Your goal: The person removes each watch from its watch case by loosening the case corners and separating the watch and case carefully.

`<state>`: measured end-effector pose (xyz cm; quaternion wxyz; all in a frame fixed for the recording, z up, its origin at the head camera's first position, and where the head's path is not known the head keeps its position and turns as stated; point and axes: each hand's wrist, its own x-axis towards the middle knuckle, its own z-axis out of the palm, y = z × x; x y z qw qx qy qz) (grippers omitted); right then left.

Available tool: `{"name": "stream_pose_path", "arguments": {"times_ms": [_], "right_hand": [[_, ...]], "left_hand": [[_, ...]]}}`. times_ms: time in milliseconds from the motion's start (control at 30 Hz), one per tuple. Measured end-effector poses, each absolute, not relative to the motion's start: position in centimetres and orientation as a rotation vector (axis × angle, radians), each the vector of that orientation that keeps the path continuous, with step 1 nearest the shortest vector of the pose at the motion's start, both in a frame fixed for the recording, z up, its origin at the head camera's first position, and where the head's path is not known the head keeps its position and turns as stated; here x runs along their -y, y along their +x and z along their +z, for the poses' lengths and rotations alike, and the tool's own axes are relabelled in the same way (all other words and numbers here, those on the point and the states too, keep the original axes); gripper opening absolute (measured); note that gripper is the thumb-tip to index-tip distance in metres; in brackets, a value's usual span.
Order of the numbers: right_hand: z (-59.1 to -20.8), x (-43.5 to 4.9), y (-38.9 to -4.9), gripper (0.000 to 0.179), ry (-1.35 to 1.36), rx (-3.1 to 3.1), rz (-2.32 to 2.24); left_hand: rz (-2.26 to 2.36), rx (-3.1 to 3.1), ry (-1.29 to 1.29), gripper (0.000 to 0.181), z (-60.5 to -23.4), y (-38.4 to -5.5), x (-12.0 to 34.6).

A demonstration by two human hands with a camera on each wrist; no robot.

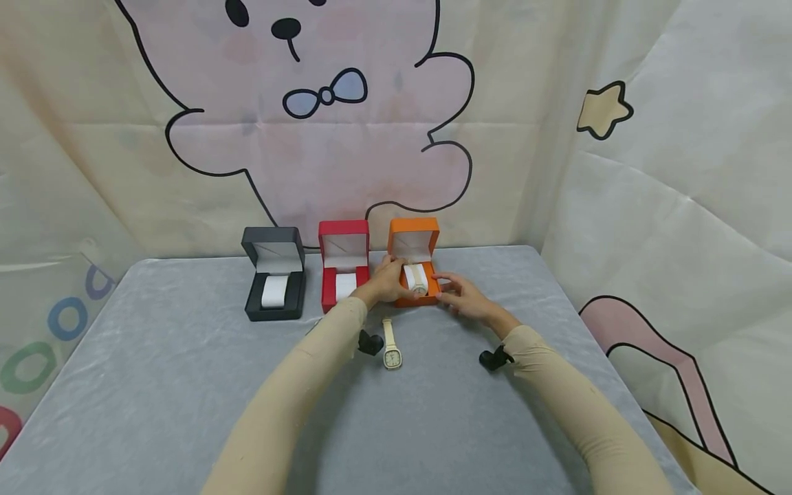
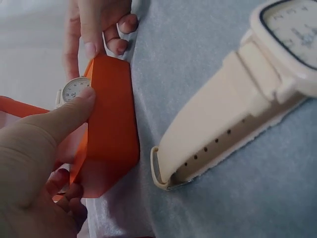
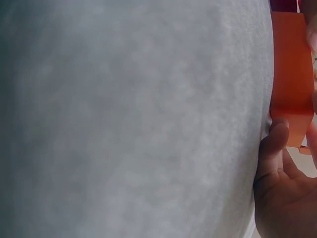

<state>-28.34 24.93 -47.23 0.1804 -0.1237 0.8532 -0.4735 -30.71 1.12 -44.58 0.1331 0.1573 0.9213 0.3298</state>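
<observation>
The orange watch box (image 1: 423,300) stands with its lid up, and a cream-strapped watch (image 1: 417,280) on a white cushion sits inside it. My left hand (image 1: 388,280) grips the box from its left. In the left wrist view the left thumb (image 2: 74,111) reaches over the front rim to the watch's dial, while other fingers curl at the box's side. My right hand (image 1: 464,297) touches the box's right side with its fingertips, with its lower fingers bent beside the wall. A second cream watch (image 1: 391,347) lies flat on the table in front of the boxes.
To the left stand a red watch box (image 1: 328,289) and a dark grey watch box (image 1: 275,314), both with lids raised and a white cushion inside. The left forearm passes in front of the red box. A grey cloth covers the table (image 1: 433,426); a patterned curtain hangs behind.
</observation>
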Motion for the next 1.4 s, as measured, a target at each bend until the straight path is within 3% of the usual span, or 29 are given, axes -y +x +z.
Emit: {"name": "stream_pose_path", "arguments": {"times_ms": [733, 1000, 1400], "right_hand": [[-47.5, -24.8, -28.3, 0.052, -0.35, -2.405, -1.365], [-47.4, -25.0, -28.5, 0.052, -0.382, -2.397, -1.37], [-47.3, -24.8, -28.3, 0.052, -0.341, -2.411, -1.349]], "left_hand": [[1.357, -2.604, 0.55, 0.078, -45.8, -30.5, -1.1], [1.391, -2.591, 0.489, 0.074, -45.3, -30.6, -0.8], [1.266, -2.573, 0.593, 0.075, -44.7, -31.0, -0.5]]}}
